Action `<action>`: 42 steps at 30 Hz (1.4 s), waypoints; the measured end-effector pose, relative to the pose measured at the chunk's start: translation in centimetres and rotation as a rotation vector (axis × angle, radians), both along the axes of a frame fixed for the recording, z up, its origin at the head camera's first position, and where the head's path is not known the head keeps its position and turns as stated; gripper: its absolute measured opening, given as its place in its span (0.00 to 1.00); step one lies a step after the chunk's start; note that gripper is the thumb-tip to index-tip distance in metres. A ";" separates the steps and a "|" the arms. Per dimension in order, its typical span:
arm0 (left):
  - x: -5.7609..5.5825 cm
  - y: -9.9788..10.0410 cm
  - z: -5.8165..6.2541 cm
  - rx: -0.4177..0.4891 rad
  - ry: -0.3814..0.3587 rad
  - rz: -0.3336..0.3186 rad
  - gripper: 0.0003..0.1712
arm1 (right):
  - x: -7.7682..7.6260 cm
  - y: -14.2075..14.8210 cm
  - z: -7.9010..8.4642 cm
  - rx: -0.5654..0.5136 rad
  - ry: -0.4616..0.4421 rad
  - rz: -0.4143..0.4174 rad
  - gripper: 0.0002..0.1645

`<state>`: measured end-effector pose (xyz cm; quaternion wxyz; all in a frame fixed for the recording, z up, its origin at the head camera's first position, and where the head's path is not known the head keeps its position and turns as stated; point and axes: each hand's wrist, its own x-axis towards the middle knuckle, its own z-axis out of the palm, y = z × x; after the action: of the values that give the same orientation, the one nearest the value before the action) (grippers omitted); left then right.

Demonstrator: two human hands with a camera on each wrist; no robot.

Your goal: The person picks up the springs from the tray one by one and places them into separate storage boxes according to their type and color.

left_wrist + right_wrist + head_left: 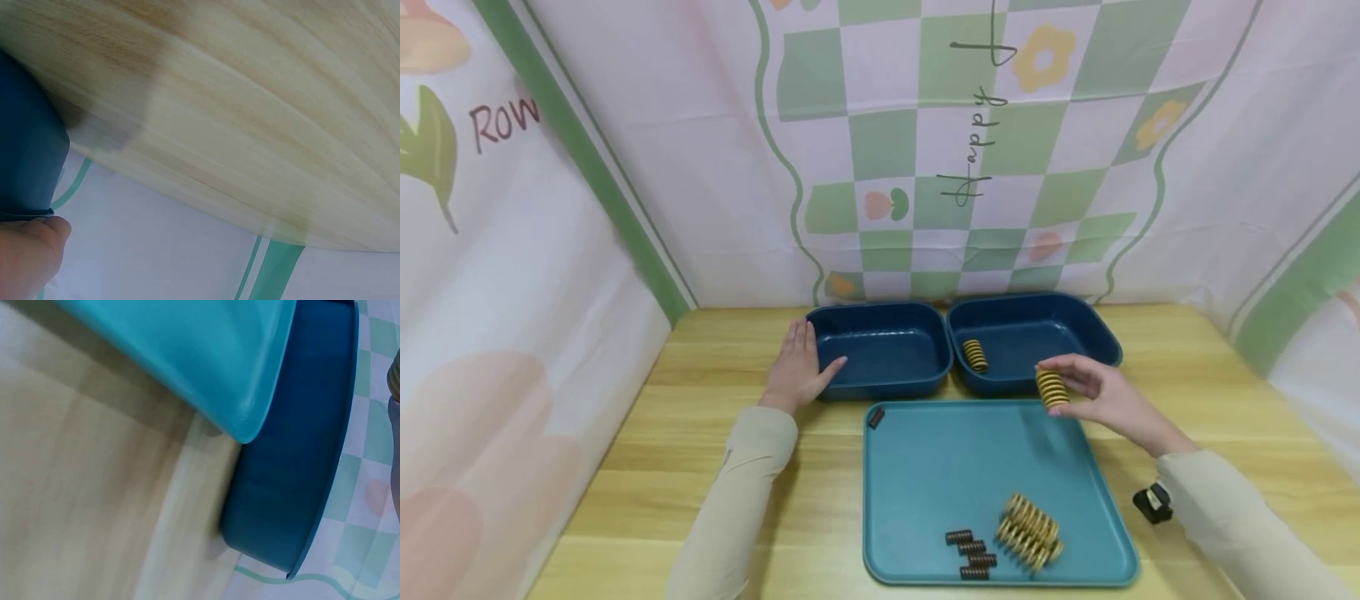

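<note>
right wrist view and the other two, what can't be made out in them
- Right wrist view: most of the held spring, cut off by the right edge.
- Right wrist view: the inside of the blue bin, hidden by its outer wall.
- Left wrist view: most of the left hand, cut off by the frame.
- Head view: the exact count of piled gold springs, which overlap.

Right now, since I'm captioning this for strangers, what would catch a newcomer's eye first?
The gold coil spring that the right hand pinches near the right blue bin stands out first. Next come the bulky gold springs and four small dark springs, clustered at the near end of the teal tray.
</note>
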<state>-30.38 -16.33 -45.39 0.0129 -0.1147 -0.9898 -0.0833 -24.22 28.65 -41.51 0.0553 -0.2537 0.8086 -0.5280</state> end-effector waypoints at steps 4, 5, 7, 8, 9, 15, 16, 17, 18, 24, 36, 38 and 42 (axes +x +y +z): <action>0.0 0.0 0.0 -0.012 -0.004 0.002 0.52 | -0.5 -0.2 0.2 -0.005 -0.012 -0.016 0.34; 0.0 0.0 0.0 -0.014 -0.004 0.002 0.52 | -0.6 -0.3 0.3 -0.006 -0.011 -0.020 0.34; -0.1 0.0 0.0 -0.015 -0.002 0.004 0.52 | -0.8 -0.5 0.4 -0.010 -0.007 -0.022 0.34; -0.1 0.0 0.0 -0.013 0.001 0.004 0.52 | -0.9 -0.6 0.5 -0.011 -0.003 -0.023 0.34; -0.1 0.0 -0.1 -0.012 0.001 0.004 0.52 | -1.0 -0.7 0.6 -0.011 -0.001 -0.024 0.34; -0.1 0.0 -0.1 -0.007 0.010 0.001 0.51 | -1.4 -1.3 1.0 0.000 0.001 -0.037 0.34; -0.1 0.0 -0.2 -0.008 0.014 0.001 0.51 | -1.4 -1.5 1.0 -0.001 -0.002 -0.041 0.34; -0.1 0.0 -0.2 -0.008 0.017 0.001 0.51 | -1.5 -1.6 1.1 -0.003 -0.004 -0.042 0.34; -0.1 0.0 -0.2 -0.005 0.019 0.000 0.52 | -1.6 -1.7 1.1 -0.005 -0.007 -0.044 0.34; -0.1 0.0 -0.1 0.002 0.014 0.005 0.52 | -2.1 -2.1 1.3 -0.042 -0.031 -0.039 0.34; 0.0 -0.1 -0.1 0.003 -0.001 0.011 0.52 | -3.3 -2.8 1.5 -0.052 -0.008 -0.031 0.34; 0.0 -0.1 0.0 0.007 0.001 0.012 0.52 | -3.5 -2.8 1.4 -0.055 -0.014 -0.032 0.34; -0.1 -0.1 0.0 0.006 -0.007 0.012 0.53 | -3.8 -2.8 1.3 -0.061 -0.012 -0.035 0.34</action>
<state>-30.47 -16.39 -45.40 0.0104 -0.1083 -0.9903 -0.0866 -27.97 25.83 -40.17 0.0433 -0.2379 0.7960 -0.5550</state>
